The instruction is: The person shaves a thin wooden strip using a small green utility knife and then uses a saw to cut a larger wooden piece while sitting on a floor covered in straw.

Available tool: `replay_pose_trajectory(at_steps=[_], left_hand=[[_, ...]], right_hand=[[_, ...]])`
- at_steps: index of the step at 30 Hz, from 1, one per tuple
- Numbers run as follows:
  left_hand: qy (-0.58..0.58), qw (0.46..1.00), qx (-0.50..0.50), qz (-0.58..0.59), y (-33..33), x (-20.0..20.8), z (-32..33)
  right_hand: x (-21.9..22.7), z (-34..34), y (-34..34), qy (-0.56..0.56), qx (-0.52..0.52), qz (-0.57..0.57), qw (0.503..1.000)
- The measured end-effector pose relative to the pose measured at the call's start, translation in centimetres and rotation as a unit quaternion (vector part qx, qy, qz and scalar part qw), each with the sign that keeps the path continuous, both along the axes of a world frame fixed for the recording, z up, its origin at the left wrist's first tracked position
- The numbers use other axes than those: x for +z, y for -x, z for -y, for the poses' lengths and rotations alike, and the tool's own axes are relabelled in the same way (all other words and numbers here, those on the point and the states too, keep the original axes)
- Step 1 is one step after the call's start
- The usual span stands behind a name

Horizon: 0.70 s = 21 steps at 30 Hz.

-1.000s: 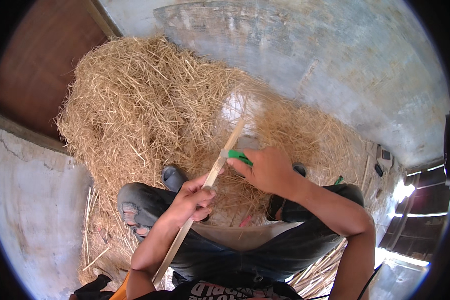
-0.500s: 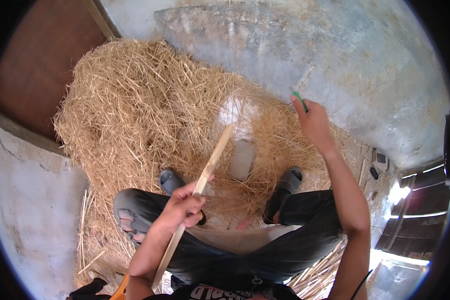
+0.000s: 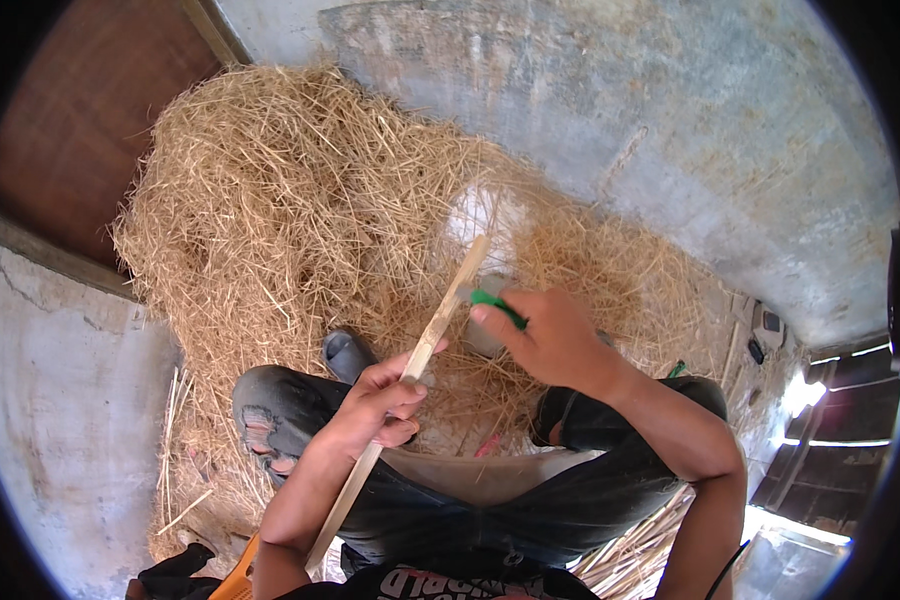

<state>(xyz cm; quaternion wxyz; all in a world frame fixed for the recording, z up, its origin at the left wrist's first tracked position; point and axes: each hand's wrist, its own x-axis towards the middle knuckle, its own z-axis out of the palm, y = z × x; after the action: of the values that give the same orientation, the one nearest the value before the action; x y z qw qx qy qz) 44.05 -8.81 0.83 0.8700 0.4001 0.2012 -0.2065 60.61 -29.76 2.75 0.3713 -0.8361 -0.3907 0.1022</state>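
my left hand [image 3: 380, 400] is wrapped tight around a long pale wooden slat [image 3: 425, 345], fingers curled over the top and thumb pressed along its right edge, gripping it about mid-length. the slat runs diagonally, its near end down past my left forearm at the bottom of the view, its far end pointing up and right over the straw. my right hand [image 3: 550, 340] is closed around a small green-handled tool [image 3: 495, 305], pinched between thumb and fingers with only the green end showing; i can't make out any blade or tip. the tool sits just beside the upper stretch of the slat, on its right, and whether it actually touches the wood i cannot tell.

what could go wrong, as i judge it: the tool works close above my left thumb, so a slip down the slat would run it into those fingers. the slat is braced only by one hand, so a hard push could twist it out of my hold.

further out, my knees in dark torn jeans [image 3: 270, 410] frame the work, a grey shoe [image 3: 348, 352] between them. a big heap of dry golden straw [image 3: 290, 210] fills the far left, with a pale whitish object [image 3: 485, 215] half buried beyond the slat's tip. grey concrete floor [image 3: 670, 130] lies far right.
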Motion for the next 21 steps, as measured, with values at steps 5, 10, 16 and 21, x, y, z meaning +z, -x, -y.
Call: replay_pose_trajectory(at_steps=[5,10,16,21], left_hand=[[-0.010,1.000,-0.005,-0.018,-0.3,0.3,0.6],[-0.050,0.998,0.000,-0.024,-0.4,0.0,0.8],[-0.062,0.998,0.026,0.007,-1.5,0.2,0.3],[-0.097,0.993,-0.064,0.007,1.8,0.2,0.6]], right_hand=[[-1.8,-0.5,1.3,0.022,0.034,0.004,0.999],[-4.0,-0.5,-0.2,0.065,0.036,0.118,0.990],[-3.7,-1.5,-2.2,0.040,0.012,0.158,0.987],[1.1,7.3,-16.6,0.069,-0.403,0.008,0.912]])
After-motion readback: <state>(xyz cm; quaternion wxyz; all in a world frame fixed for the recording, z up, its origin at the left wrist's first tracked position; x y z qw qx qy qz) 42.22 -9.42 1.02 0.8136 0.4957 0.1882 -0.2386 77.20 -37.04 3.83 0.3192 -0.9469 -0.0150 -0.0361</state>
